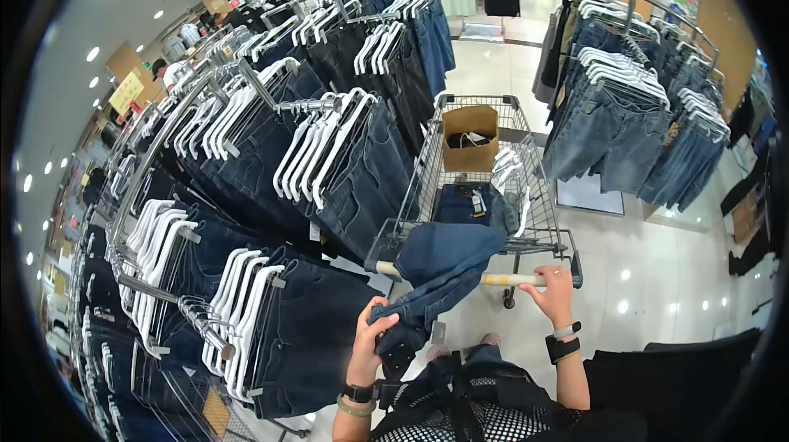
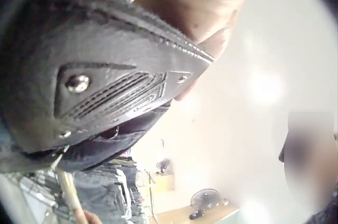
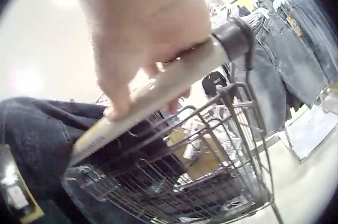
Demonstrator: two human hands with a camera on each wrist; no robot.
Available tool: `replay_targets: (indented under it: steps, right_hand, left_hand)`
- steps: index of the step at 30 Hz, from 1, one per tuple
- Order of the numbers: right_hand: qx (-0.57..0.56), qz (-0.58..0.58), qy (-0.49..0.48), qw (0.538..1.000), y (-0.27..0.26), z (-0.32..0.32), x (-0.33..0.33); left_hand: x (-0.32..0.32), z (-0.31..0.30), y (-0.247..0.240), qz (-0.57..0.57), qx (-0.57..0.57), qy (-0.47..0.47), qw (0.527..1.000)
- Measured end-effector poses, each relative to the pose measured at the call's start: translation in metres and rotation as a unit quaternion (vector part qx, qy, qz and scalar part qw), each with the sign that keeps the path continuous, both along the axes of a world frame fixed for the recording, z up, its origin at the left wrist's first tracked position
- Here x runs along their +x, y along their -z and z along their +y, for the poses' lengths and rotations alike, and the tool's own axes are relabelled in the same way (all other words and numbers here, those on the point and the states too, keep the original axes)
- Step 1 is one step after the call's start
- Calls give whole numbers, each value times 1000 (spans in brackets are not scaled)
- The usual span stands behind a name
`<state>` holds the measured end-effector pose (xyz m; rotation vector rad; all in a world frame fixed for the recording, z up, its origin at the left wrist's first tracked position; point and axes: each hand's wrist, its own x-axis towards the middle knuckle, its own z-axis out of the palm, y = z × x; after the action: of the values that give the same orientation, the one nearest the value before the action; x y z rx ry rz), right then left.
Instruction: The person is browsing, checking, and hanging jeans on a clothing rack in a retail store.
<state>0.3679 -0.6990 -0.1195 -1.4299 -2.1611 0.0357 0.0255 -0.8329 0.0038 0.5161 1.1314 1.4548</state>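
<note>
My left hand (image 1: 366, 347) grips a pair of dark blue jeans (image 1: 448, 265) near the waistband. The jeans drape over the push handle and the near end of a wire shopping cart (image 1: 532, 199). Close up in the left wrist view, a dark leather patch (image 2: 113, 89) with metal studs hides most of that hand's fingers. My right hand (image 1: 554, 294) holds the cart's pale handle (image 1: 511, 280) near its right end. In the right wrist view the fingers curl round the handle (image 3: 158, 94), and the jeans (image 3: 31, 129) hang beside it.
Inside the cart are a brown paper bag (image 1: 471, 158), folded jeans (image 1: 456, 205) and white hangers (image 1: 508, 166). Racks of dark jeans (image 1: 316, 327) on white hangers stand close on the left. Grey-blue jeans (image 1: 608, 138) hang on the right. Tiled floor (image 1: 633, 277) lies right of the cart.
</note>
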Motion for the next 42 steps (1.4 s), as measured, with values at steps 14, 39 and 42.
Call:
replay_targets:
  steps: [14, 39, 42]
  right_hand:
    - [-376, 278, -220, 856, -93, -118, -133]
    - [-212, 205, -62, 954, -205, -2, -11]
    - [17, 320, -42, 946, -279, -18, -7]
  left_hand:
    - [-5, 5, 17, 80, 147, 432, 886]
    - [-103, 149, -90, 581, 182, -69, 790]
    - [-83, 99, -177, 605, 292, -233, 703]
